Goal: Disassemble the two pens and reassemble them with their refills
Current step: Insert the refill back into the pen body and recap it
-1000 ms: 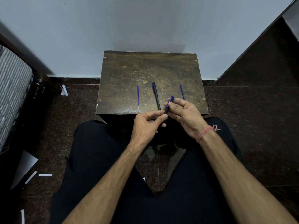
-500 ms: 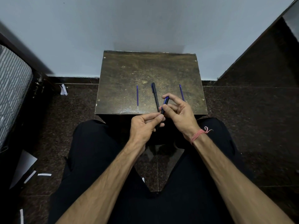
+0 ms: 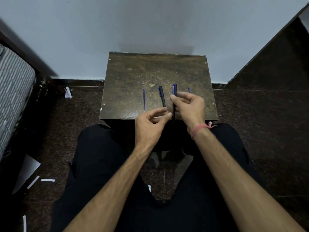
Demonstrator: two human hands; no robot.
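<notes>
Since a moment ago, my right hand (image 3: 189, 106) has raised the blue pen (image 3: 174, 97) upright, pinching it; my left hand (image 3: 150, 124), loosely curled, holds nothing. Steady its lower end before twisting.

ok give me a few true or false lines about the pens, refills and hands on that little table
1. The right hand holds the blue pen in its grip. True.
2. The black pen is in the left hand. False: it lies on the table, left of the blue pen.
3. A blue refill lies on the table left of the black pen. True.
4. Both refills are already inside pens. False: that one lies loose, and the tip of a second refill shows beyond the right hand.
5. The left hand's fingers are near the blue pen's lower end. True; whether they touch it is unclear.
</notes>
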